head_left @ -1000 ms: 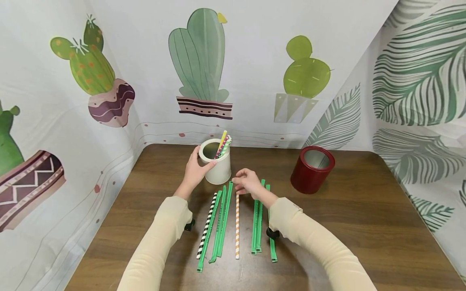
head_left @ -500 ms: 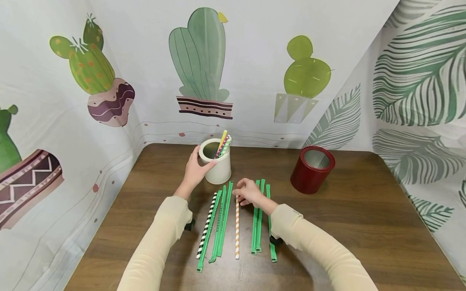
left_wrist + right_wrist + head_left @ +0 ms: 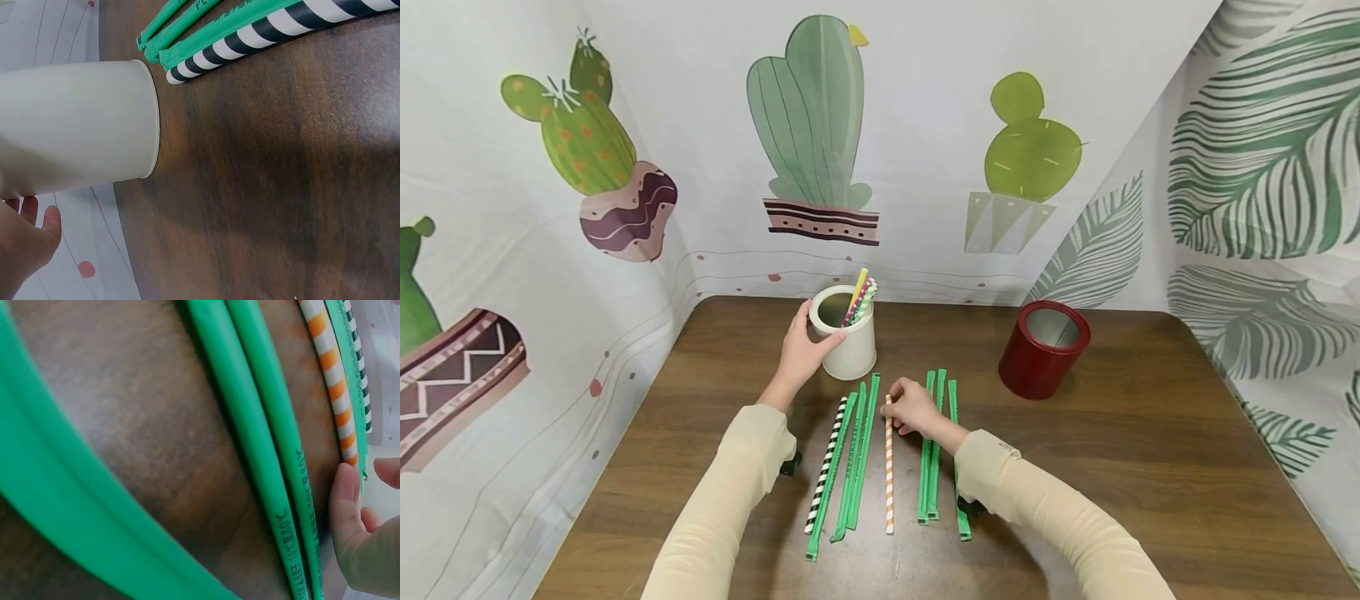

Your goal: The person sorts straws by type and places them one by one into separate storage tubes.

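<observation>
My left hand [image 3: 797, 354] grips the rim of a cream-white can [image 3: 855, 354], with the thumb at its front and the fingers behind. A yellow straw [image 3: 859, 287] and several patterned straws lean inside it. My right hand [image 3: 915, 408] is at the far end of an orange-and-white striped straw [image 3: 890, 475] lying on the table. In the right wrist view, the thumb [image 3: 345, 487] touches this straw's end while the index finger [image 3: 389, 472] stands a little apart from it. To the left lie a black-and-white striped straw [image 3: 825, 467] and several green-wrapped straws [image 3: 853, 458].
More green-wrapped straws [image 3: 933, 467] lie under and beside the right forearm. A dark red can [image 3: 1037, 362] stands at the back right of the brown wooden table [image 3: 1120, 433]. Behind it hangs a cloth [image 3: 925, 167] printed with cacti and leaves.
My right hand has moved down and toward me, from above the striped straw's far end onto it. The left hand and the white can have stayed in place.
</observation>
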A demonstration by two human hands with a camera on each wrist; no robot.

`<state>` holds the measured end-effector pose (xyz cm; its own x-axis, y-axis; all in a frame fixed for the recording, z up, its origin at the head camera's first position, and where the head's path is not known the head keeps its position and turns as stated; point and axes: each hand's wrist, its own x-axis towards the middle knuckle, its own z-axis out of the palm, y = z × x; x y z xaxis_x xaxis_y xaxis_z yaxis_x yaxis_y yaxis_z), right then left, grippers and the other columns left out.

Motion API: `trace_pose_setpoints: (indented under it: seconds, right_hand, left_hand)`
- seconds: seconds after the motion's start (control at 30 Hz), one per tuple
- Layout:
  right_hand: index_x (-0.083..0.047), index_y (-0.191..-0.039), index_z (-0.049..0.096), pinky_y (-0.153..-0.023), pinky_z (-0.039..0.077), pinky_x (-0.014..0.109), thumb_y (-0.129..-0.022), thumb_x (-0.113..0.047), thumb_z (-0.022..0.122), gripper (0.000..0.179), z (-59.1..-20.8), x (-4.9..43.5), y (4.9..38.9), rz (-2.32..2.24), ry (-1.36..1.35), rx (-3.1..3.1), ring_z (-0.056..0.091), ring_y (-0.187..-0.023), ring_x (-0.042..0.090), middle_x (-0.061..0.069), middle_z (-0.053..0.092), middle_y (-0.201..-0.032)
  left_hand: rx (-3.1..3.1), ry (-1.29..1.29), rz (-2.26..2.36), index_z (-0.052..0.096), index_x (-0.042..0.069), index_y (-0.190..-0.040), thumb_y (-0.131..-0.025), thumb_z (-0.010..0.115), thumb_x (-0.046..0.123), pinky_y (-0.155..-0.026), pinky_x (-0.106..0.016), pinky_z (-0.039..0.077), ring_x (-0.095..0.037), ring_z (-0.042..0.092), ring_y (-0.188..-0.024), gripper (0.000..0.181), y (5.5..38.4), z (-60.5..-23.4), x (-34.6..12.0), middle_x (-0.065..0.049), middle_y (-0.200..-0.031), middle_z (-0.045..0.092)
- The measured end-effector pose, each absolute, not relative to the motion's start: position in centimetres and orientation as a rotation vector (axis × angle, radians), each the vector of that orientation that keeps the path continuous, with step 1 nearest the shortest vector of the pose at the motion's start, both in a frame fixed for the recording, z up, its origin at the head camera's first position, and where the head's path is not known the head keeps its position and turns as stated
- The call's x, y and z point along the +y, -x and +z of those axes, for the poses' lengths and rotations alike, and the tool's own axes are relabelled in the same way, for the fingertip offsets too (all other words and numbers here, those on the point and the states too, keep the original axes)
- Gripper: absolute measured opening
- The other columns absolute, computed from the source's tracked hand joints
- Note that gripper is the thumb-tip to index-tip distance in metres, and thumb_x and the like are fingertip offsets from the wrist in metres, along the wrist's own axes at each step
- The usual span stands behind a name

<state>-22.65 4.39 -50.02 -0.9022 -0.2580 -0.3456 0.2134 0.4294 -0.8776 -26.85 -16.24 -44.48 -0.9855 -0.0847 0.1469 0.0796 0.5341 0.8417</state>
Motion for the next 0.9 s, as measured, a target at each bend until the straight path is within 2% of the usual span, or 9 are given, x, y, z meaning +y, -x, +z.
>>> trace_pose_setpoints:
  seconds: [0.33, 0.53, 0.9]
  right_hand:
    - [-0.003, -0.096, 0.049, -0.039, 0.044, 0.023, -0.078, -0.008, 0.064, 0.024, -50.6, 4.1, 22.3, -1.224, 0.230, 2.535, 0.050, -0.042, 0.011, 0.005, 0.057, -0.059]
    - [-0.003, -0.095, 0.049, -0.037, 0.042, 0.021, -0.077, -0.006, 0.062, 0.022, -50.7, 3.7, 22.1, -1.157, 0.253, 2.603, 0.050, -0.039, 0.010, 0.005, 0.058, -0.062]
    - [-0.003, -0.096, 0.049, -0.040, 0.042, 0.021, -0.078, -0.005, 0.061, 0.021, -50.5, 3.3, 21.8, -1.050, 0.262, 2.664, 0.051, -0.043, 0.012, 0.006, 0.055, -0.063]
  left_hand:
    - [-2.605, -0.011, -1.418, 0.021, 0.010, -0.140, -0.074, 0.067, 0.040, -0.105, -0.042, 0.023, -0.021, 0.028, -0.130, 0.085, 27.0, -44.7, -16.2, -0.010, -0.142, 0.028]
    - [-2.612, -0.021, -1.428, 0.020, 0.012, -0.140, -0.074, 0.067, 0.041, -0.105, -0.042, 0.024, -0.021, 0.027, -0.130, 0.086, 26.9, -44.7, -16.3, -0.009, -0.143, 0.027]
    - [-2.601, -0.016, -1.427, 0.021, 0.012, -0.140, -0.074, 0.068, 0.040, -0.106, -0.041, 0.023, -0.020, 0.029, -0.129, 0.086, 26.9, -44.6, -16.3, -0.009, -0.142, 0.029]
